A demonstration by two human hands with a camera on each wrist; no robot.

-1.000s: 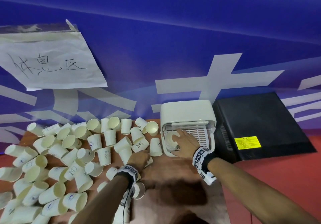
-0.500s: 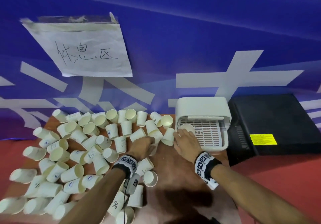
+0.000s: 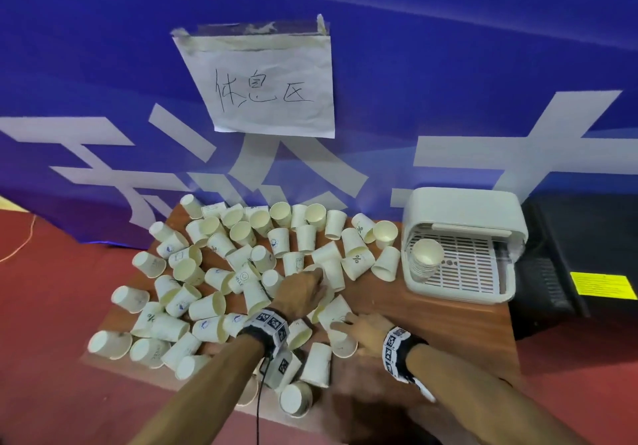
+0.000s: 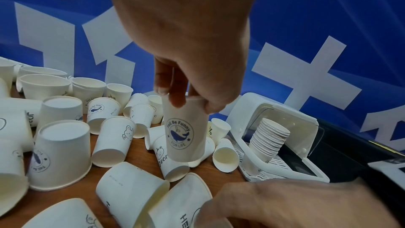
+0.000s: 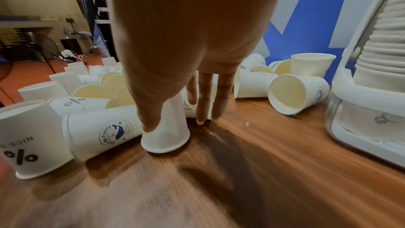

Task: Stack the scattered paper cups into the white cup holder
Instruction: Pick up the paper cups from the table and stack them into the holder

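Pinched the whale-print cup (image 4: 186, 131) at its closed base with the left hand (image 4: 181, 41), thumb on one side and fingertips bunched on the other. Held it mouth down in the middle of the scattered paper cups (image 3: 241, 234). Could not tell whether its rim had cleared the cups beneath.

Reached down with the right hand (image 5: 186, 41) over an upturned cup (image 5: 166, 136) at the near side of the wooden table (image 3: 431, 313). Kept the fingers (image 5: 203, 100) straight and slightly spread behind that cup, thumb against its wall, with no grip closed as far as could be judged.

Found the white cup holder (image 3: 462, 209) at the far right of the table, lid up, with a nested stack (image 3: 426, 258) leaning in its left side, mouths up.

Probably called for a light pinch, since thin paper walls dent easily. Needed a straight lift to avoid dragging neighbours along. Needed a turn of the wrist on the way right, because the stack sat mouth up and the held cup mouth down. Seemed wise to nest the right hand's cup with the left's first, saving a trip. Looked best to line the base up with the top cup's mouth, then press gently and squarely, lest the leaning stack tip. Risked knocking the cups just left of the holder on the way across.
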